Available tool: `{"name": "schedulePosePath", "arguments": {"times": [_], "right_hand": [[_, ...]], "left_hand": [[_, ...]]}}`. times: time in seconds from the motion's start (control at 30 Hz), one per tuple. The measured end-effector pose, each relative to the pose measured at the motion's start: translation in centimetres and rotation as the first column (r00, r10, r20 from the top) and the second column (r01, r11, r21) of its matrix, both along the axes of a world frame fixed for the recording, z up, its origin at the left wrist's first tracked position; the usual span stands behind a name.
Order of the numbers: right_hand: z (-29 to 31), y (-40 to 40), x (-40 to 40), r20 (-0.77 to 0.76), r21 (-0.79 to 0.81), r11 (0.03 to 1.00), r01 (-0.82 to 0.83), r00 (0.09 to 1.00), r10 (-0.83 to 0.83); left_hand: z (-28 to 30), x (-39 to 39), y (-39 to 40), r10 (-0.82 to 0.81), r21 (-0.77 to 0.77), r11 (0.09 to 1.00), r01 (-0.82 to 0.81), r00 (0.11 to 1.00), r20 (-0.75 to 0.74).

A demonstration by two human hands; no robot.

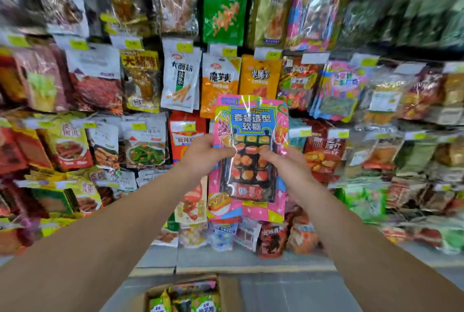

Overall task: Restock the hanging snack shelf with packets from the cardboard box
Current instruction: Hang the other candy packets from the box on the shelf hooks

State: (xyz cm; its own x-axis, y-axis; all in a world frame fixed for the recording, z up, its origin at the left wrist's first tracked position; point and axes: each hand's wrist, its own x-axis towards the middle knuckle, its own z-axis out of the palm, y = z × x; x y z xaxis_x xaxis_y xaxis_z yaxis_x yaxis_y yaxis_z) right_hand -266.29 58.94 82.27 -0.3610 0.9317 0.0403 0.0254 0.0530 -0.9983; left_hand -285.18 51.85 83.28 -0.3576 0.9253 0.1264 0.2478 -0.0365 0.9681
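Pink and glossy, the candy packet (249,151) is held upright in front of the hanging snack shelf (140,80), pinched from both sides. Fingers of the left hand (204,154) curl round its left edge, thumb across the clear front; fingers of the right hand (285,164) clamp its right edge in the same way, thumb on the plastic window. Through that window show rows of small orange and red sweets on a dark tray. The packet's top, with a blue panel of lettering, covers the lower part of an orange packet (259,74) hanging on the shelf behind it. Both bare forearms reach up from the lower corners of the view.

Around the hands, the shelf is crowded with rows of hanging packets, among them a green packet (223,7) in the top row and a white packet (180,75) in the row below. Down at the bottom edge, on the grey floor (288,291), stands the open cardboard box (227,291), with yellow-and-green packets (185,303) inside it.
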Motion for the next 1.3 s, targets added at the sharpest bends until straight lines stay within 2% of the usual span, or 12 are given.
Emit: {"name": "schedulePosePath", "arguments": {"times": [0.2,0.43,0.63,0.8,1.13,1.3], "right_hand": [[5.8,2.6,4.6,-0.014,0.156,0.988,0.012,1.0,-0.01],[9.5,8.0,5.4,-0.025,0.193,0.981,0.03,0.999,-0.026],[12.1,14.8,3.8,-0.056,0.196,0.977,0.088,0.995,-0.078],[14.4,19.3,2.8,-0.1,0.303,0.937,0.175,0.983,-0.151],[20.7,30.5,3.5,-0.106,0.396,0.888,0.236,0.972,-0.211],[25.5,36.5,4.6,-0.115,0.496,0.839,0.223,0.975,-0.192]], "left_hand": [[5.4,4.2,2.9,-0.005,0.121,0.993,0.008,1.0,-0.021],[9.8,5.5,8.1,0.033,0.15,0.988,-0.02,0.996,-0.081],[13.0,4.1,14.8,-0.059,0.225,0.971,0.08,0.994,-0.095],[15.5,3.2,19.9,-0.142,0.252,0.955,0.154,0.988,-0.063],[19.7,3.2,28.6,-0.039,0.329,0.943,0.057,0.997,-0.063],[20.8,4.4,33.5,0.031,0.34,0.94,-0.023,0.999,-0.017]]}}
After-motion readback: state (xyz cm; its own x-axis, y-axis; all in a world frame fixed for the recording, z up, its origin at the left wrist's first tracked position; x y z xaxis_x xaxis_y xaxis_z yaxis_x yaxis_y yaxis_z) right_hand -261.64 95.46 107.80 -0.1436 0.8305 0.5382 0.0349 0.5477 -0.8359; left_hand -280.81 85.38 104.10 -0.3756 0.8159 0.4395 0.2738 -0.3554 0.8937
